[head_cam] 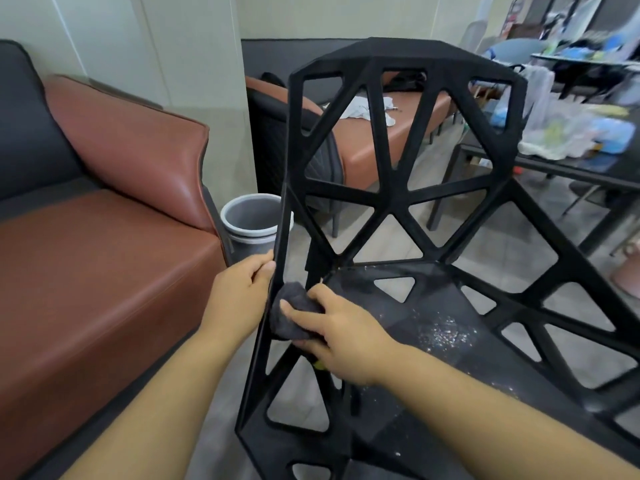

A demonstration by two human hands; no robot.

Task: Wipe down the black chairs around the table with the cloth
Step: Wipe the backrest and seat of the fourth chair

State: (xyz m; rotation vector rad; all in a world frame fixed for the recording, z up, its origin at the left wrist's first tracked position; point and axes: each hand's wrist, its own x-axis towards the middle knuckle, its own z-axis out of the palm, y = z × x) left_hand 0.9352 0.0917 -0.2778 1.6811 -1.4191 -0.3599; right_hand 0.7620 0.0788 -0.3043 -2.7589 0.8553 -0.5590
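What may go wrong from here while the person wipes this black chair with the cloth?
1. The pale specks on the seat could fall through openings in the chair to the floor if the cloth sweeps them sideways.
2. The right hand works beside triangular gaps, so fingers may slip into one.
3. Only the left hand grips the chair's edge, so hard pressing might shift it.

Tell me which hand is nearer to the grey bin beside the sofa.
Left. The left hand grips the chair just below the grey bin; the right hand holds the cloth, lower and farther right.
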